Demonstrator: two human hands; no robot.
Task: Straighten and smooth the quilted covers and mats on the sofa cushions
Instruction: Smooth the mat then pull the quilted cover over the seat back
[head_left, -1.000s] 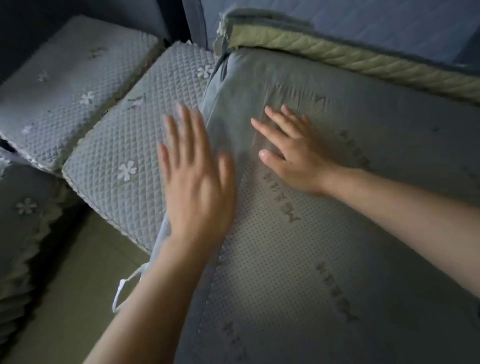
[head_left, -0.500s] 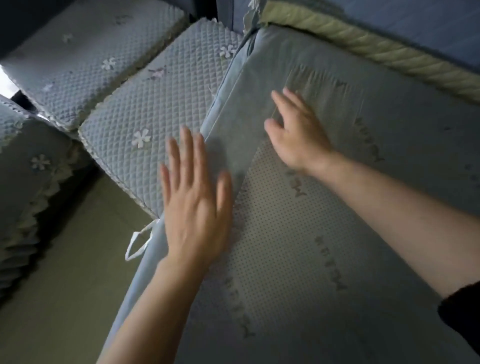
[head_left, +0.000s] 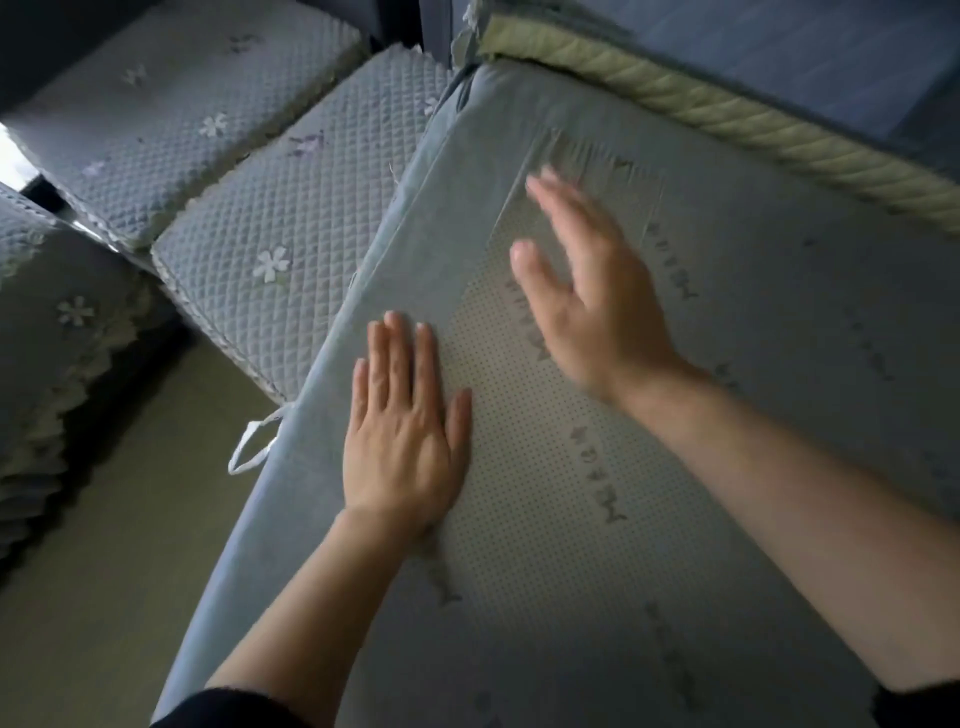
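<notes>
Grey dotted mat (head_left: 597, 519) lies under both palms. My left hand (head_left: 405, 441) presses flat, fingers (head_left: 400, 358) straight and together; right hand (head_left: 592, 312) blurred, fingers spread. Risk: puckers (head_left: 587, 150) beyond the right fingers bunch tighter if I push unevenly.

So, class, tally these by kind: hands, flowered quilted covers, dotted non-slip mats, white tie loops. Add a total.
Hands: 2 (left hand, right hand)
Flowered quilted covers: 3
Dotted non-slip mat: 1
White tie loop: 1
Total: 7
</notes>
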